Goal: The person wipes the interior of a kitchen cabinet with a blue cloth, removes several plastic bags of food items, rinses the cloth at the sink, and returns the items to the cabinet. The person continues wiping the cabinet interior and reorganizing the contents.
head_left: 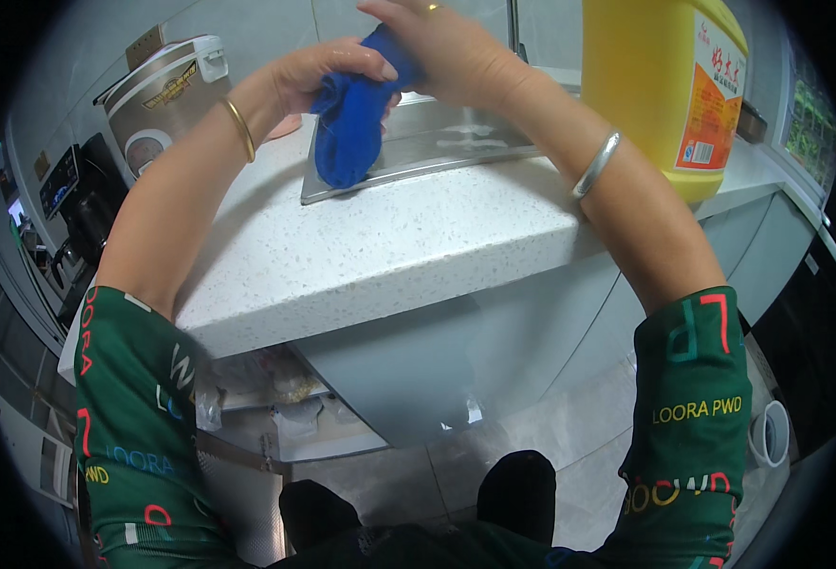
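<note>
A bunched blue cloth (350,139) hangs over the near left corner of the steel sink (453,135), its lower end by the rim. My left hand (322,67) grips it from the left, thumb laid across the fabric. On the other side, my right hand (443,53) holds the cloth's upper part; some of its fingers are hidden behind the fabric. The skin of my left hand looks wet. A gold bangle (238,130) circles my left wrist, and a silver one (598,163) sits on my right forearm.
White speckled countertop (389,235) edges the sink. To the right stands a large yellow jug (631,92) bearing a label. A rice cooker (169,99) is at the back left, near a black kettle (89,220). Below, an open cabinet shelf (332,434) holds plastic bags.
</note>
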